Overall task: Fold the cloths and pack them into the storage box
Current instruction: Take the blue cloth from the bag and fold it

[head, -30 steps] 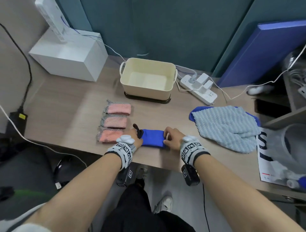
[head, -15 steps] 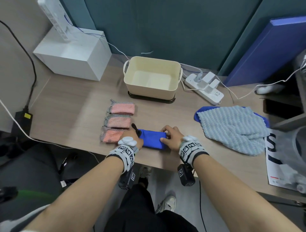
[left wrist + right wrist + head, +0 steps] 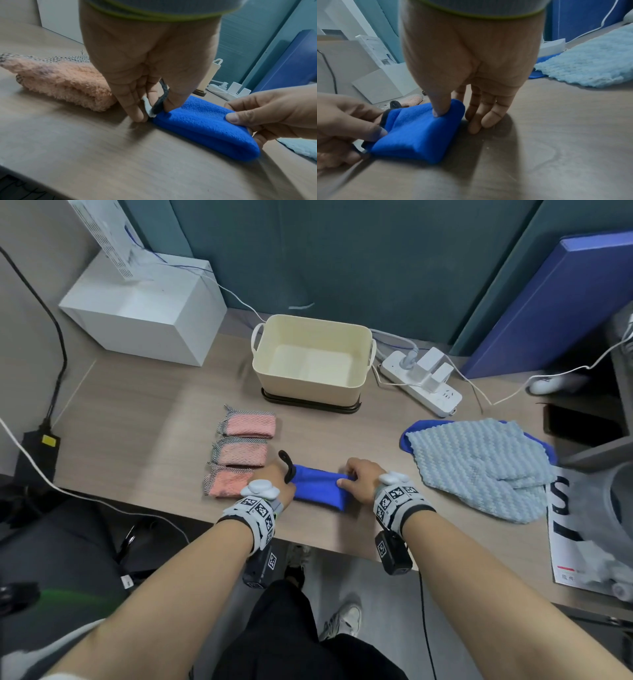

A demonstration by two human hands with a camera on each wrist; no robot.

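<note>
A folded blue cloth (image 3: 320,487) (image 3: 204,125) (image 3: 418,134) lies near the table's front edge, a dark hanging loop (image 3: 287,465) at its left end. My left hand (image 3: 275,479) (image 3: 150,108) pinches that left end by the loop and a white tag. My right hand (image 3: 358,479) (image 3: 453,112) pinches the right end, thumb on top and fingers behind. Three folded pink cloths (image 3: 239,455) sit in a column to the left. The cream storage box (image 3: 313,362) stands behind, nothing in it. A light blue cloth (image 3: 479,465) lies unfolded at the right, over another blue one.
A white power strip (image 3: 423,383) with plugs and cables lies right of the box. A white carton (image 3: 144,309) stands at the back left. A blue board (image 3: 555,302) leans at the back right. Printed paper (image 3: 582,542) lies at the right front edge.
Both hands stay on the ends of the blue cloth. The right hand's thumb has come on top of the right end, which now bunches up between thumb and fingers.
</note>
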